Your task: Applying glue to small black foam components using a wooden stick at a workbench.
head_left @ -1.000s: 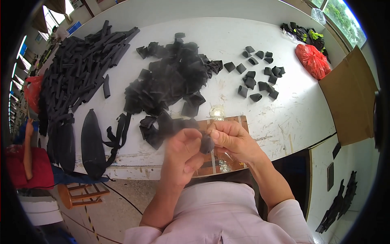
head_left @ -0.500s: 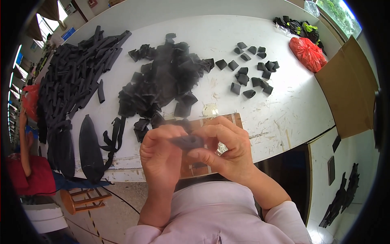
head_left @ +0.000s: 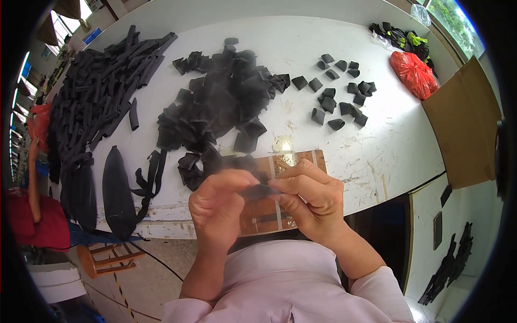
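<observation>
A small black fabric piece (head_left: 257, 192) is stretched between my two hands, above a brown board (head_left: 288, 213) at the table's near edge. My left hand (head_left: 219, 202) pinches its left end. The fingertips of my right hand (head_left: 311, 195) grip the right end. Part of the piece lies hidden behind my fingers. Just beyond my hands spreads a big heap of similar black fabric pieces (head_left: 221, 97). Farther right, several folded black pieces (head_left: 328, 103) lie scattered on the white table (head_left: 371, 140).
Long black fabric tubes (head_left: 102, 86) are piled at the left, with black straps (head_left: 153, 177) nearer me. A red plastic bag (head_left: 413, 74) and a cardboard sheet (head_left: 458, 124) stand at the right. A wooden stool (head_left: 99, 261) is below the table. Someone in red sits at far left.
My right hand has shifted slightly right, and its fingers have closed into a tighter pinch. The fabric piece, rounded and open-ended before, now looks flatter and pulled between both hands.
</observation>
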Demonstrator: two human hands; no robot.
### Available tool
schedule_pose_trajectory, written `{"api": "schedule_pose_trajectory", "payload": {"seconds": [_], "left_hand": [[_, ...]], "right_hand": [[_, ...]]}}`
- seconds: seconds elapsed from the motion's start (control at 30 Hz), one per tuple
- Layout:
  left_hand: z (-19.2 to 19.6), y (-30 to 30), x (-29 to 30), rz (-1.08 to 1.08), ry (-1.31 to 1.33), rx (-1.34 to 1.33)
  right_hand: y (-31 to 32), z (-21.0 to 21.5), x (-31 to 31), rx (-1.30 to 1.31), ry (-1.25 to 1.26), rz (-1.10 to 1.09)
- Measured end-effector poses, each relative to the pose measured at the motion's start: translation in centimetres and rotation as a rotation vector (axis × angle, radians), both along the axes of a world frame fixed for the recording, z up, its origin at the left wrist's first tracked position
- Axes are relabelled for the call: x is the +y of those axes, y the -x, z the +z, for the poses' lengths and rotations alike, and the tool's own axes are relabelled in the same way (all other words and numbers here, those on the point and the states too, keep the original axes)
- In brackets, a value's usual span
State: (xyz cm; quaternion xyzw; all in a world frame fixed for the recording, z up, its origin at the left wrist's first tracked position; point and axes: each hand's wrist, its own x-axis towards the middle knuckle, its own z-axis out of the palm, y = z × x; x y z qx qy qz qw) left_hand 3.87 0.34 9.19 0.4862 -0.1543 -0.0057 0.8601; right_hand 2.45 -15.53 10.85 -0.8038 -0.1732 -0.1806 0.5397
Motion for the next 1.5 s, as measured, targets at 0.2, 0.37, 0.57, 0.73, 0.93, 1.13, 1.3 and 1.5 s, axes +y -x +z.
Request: {"api": "schedule_pose_trajectory", "payload": {"seconds": [0.2,0.37,0.57,0.73,0.93,1.13,1.3,1.5], "left_hand": [[2.1,-0.7,0.1,0.153,-0.518,-0.28],[1.6,-0.4,0.1,0.28,-0.584,-0.338],[0.8,-0.6,0.4,0.289,-0.513,-0.304],[0.3,-0.7,0.4,0.23,-0.464,-0.246],[-3.9,-3.0,0.0,0.235,-0.265,0.032],[-9.1,-5.1,-1.0,0.197,-1.374,-0.301],[-11.1,-6.0,-0.9,0.208,-1.681,-0.464],[-8.2,-4.9,0.9,0.286,-0.969,0.056]], "right_hand": [[-0.6,1.5,-0.6,0.146,-0.017,0.108],[-1.2,0.2,-0.3,0.122,-0.049,0.178],[-1.2,0.1,-0.3,0.046,0.032,0.169],[-0.8,0.2,0.1,-0.034,0.085,0.066],[-2.7,2.2,-3.5,0.346,-0.712,0.074],[1.7,-4.2,-3.1,0.54,-0.427,-0.184],[3.7,-6.4,-1.9,0.672,-0.306,-0.03],[3.5,-4.9,0.2,0.526,-0.067,0.002]]}}
